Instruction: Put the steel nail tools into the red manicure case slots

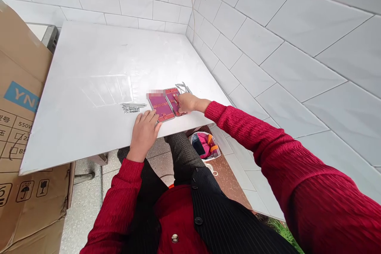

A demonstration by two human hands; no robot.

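A small red case (160,106) lies unfolded on the white table, its lining purple and a row of loops across its left half. My left hand (144,133) rests at the case's lower left corner, fingers stretched out and holding nothing. Over the right half of the case, the fingers of my right hand (188,103) are closed; what they hold, if anything, is hidden. Several slim metal tools (133,107) lie in a pile left of the case. More metal tools (183,87) lie just beyond my right hand.
The white table (98,59) meets tiled walls at the back and right. A large cardboard box (20,87) stands on the left. Below the table's front edge, a white basket (218,152) holds a pink item and a dark phone-like slab.
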